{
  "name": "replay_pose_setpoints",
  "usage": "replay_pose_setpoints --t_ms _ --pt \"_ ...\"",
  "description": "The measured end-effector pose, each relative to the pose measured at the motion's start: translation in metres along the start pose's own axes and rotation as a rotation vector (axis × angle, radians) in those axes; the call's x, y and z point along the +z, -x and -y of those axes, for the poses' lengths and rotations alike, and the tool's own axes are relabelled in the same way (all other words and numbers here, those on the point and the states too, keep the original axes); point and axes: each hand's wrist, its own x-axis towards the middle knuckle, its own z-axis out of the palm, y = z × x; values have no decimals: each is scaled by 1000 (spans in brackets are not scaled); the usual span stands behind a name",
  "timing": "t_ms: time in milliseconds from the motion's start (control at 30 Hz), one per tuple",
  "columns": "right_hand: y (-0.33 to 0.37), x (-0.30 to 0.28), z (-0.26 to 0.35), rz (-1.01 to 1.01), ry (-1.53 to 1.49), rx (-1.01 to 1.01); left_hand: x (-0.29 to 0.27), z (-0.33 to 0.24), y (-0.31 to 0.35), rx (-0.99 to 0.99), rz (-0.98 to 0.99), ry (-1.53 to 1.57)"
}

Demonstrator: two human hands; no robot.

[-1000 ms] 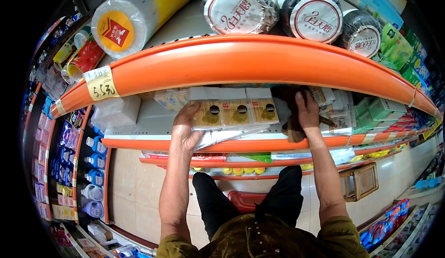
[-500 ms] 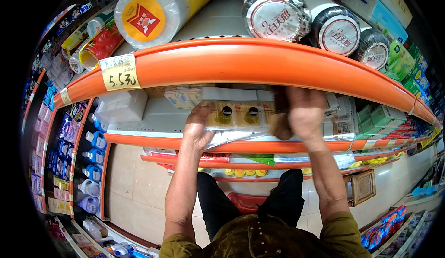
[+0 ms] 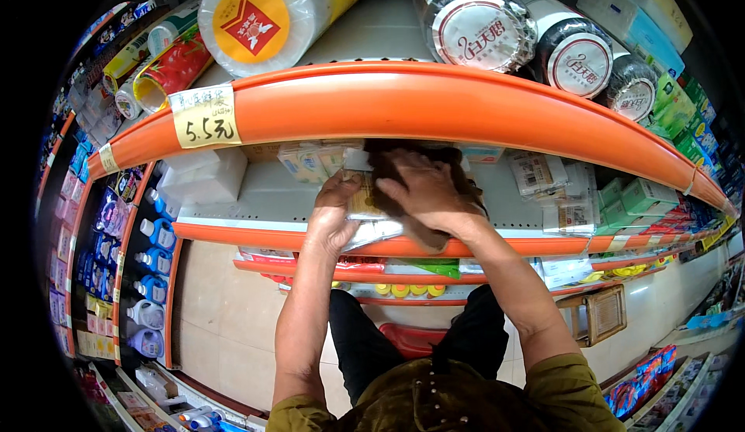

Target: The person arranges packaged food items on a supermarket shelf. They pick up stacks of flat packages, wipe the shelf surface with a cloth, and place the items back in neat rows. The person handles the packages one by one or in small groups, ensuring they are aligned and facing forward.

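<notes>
My left hand (image 3: 335,207) grips the left end of a flat clear pack with yellowish labels (image 3: 363,201), held over the shelf's front edge. My right hand (image 3: 431,191) presses a dark brown cloth (image 3: 393,170) onto that pack, fingers spread over the fabric. The cloth hides most of the pack, and a lighter brown flap of it hangs toward the shelf lip. Behind my left hand stand pale tissue packs (image 3: 299,162).
An orange shelf edge (image 3: 365,106) with a yellow tag crosses above my hands; large film rolls (image 3: 248,28) lie on it. White boxes (image 3: 202,180) sit left, small clear packs (image 3: 543,176) and green boxes (image 3: 636,199) right. A red stool (image 3: 411,340) is below me.
My right hand and the brown cloth have moved left, from the pack's right end onto its middle, covering the labels. My left hand keeps its hold.
</notes>
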Motion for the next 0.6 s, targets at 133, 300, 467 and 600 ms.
replay_pose_setpoints --t_ms 133,300,467,600 --pt "7 -17 -29 -17 -9 44 8 1 0 -32 -202 -61" --pt "17 -15 -61 -90 -177 69 3 2 0 -4 -129 -12" --pt "32 -16 -83 -107 -287 106 5 2 0 -13 -190 11" --pt "39 -8 -102 -134 -246 133 8 1 3 -10 -150 -15"
